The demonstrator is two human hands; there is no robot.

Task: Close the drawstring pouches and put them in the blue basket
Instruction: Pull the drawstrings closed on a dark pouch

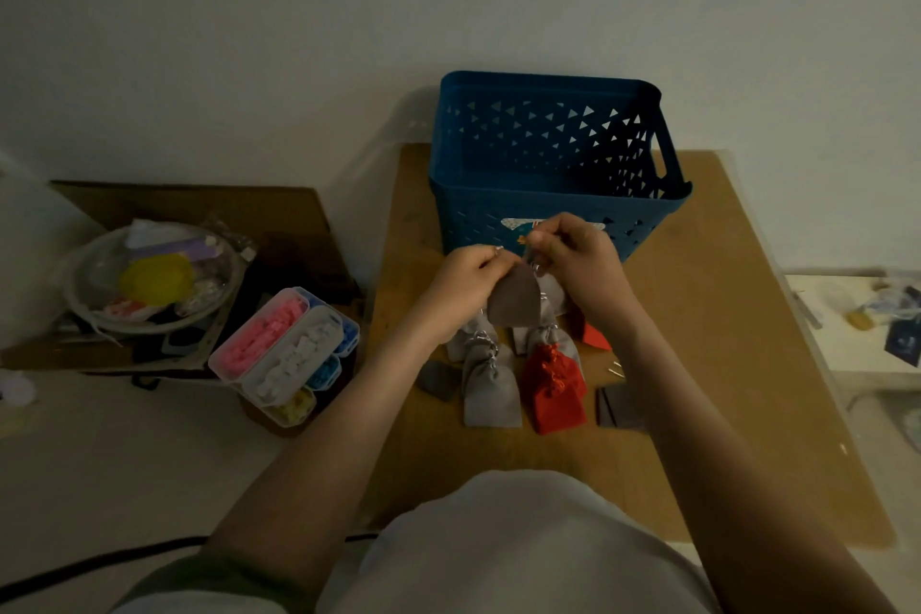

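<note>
A: Pouches are mid-table, but start at your far left, where a clear bowl with a yellow lump and scraps in it rests on a brown sheet.

B: Just right of the bowl you have stacked clear boxes filled with pink, white, blue and yellow pieces.

A: Next comes your left hand. Its fingers are curled, and thumb and fingertips pinch the top edge of the held pouch, a grey-brown one hanging mouth up.

B: That pouch hangs between your two hands, above the pile. It is in front of the near wall of the blue basket, which stands at the far end of the cardboard board.

A: Below your hands, grey pouches lie on the board, and the nearest one lies flat. Red pouches lie just right of them, touching.

B: Your right hand has its fingers bunched tight at the held pouch's mouth, pinching there. I cannot tell whether cord or cloth is between them.

A: Dark flat pieces lie on the board beside your right forearm, just right of the red pouches.

B: At your far right there is a pale surface with small clutter, too blurred to name.
</note>
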